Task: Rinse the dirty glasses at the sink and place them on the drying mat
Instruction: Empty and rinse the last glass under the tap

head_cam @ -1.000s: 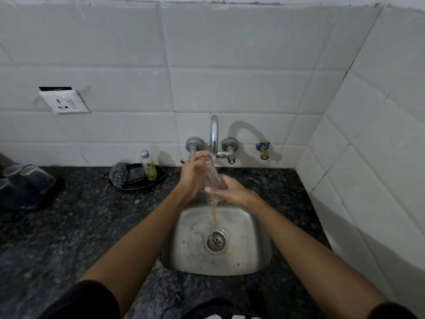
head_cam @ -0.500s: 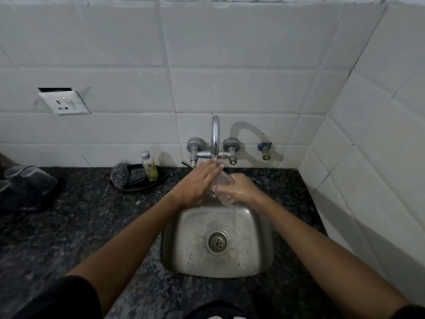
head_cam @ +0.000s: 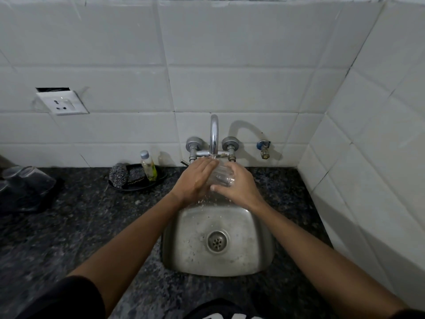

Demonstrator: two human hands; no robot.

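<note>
A clear ribbed glass [head_cam: 221, 176] lies almost on its side under the tap spout [head_cam: 213, 134], above the back of the steel sink [head_cam: 259, 256]. Water runs from the spout onto it and splashes below. My right hand [head_cam: 239, 184] is wrapped around the glass from the right. My left hand [head_cam: 196, 178] lies flat against its left side, fingers straight and together. Two upturned clear glasses [head_cam: 25, 179] stand on a dark drying mat [head_cam: 39, 201] at the far left of the counter.
A black dish [head_cam: 161, 179] behind the sink's left holds a scrubber [head_cam: 118, 174] and a small bottle of yellow liquid [head_cam: 148, 165]. Tap valves flank the spout. A tiled wall closes in on the right. Dark granite counter surrounds the sink; a wall socket [head_cam: 61, 102] sits upper left.
The glass went from upright and pouring brownish water into the drain to tilted on its side under the running tap. My left hand opened flat against it, and both hands rose slightly toward the spout.
</note>
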